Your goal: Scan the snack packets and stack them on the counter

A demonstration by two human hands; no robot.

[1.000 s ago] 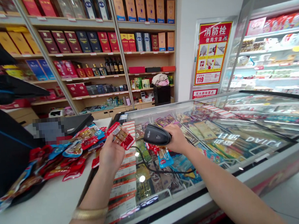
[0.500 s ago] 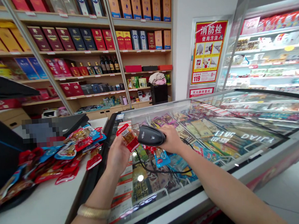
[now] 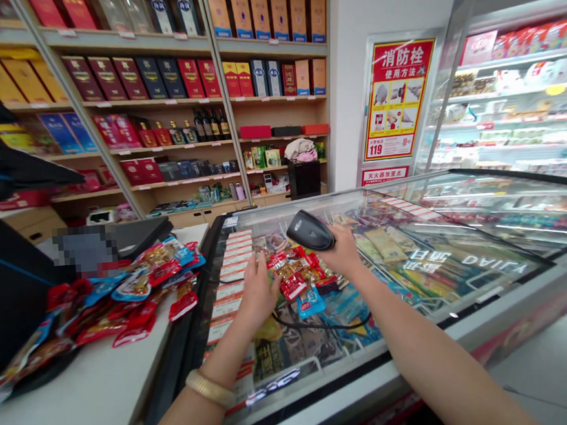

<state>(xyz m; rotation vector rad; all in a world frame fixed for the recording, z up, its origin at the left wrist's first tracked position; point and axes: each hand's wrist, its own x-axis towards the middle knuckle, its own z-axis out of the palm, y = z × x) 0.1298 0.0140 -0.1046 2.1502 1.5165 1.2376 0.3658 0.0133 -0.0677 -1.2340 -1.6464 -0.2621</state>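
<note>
My right hand [image 3: 342, 254] is wrapped round the grip of a black barcode scanner [image 3: 310, 231], held above the glass with its head toward the left. Just left of a small pile of red snack packets [image 3: 293, 284] is my left hand [image 3: 260, 290], its fingers apart and holding nothing that I can see. Whether its thumb touches the nearest packet I cannot tell. A blue packet [image 3: 311, 301] lies at the front of this pile, on the freezer's glass top. The scanner's black cable [image 3: 320, 327] loops over the glass in front.
On the white counter [image 3: 90, 394] to the left lies a larger heap of red and blue snack packets [image 3: 138, 290], beside a dark screen stand [image 3: 7, 290]. The glass-topped freezer [image 3: 296, 393] fills the middle and right. Shelves of boxed bottles [image 3: 152, 76] stand behind.
My left hand has let go of a red snack packet, which was before the scanner, and is now lower by the pile. The scanner has moved up and to the right.
</note>
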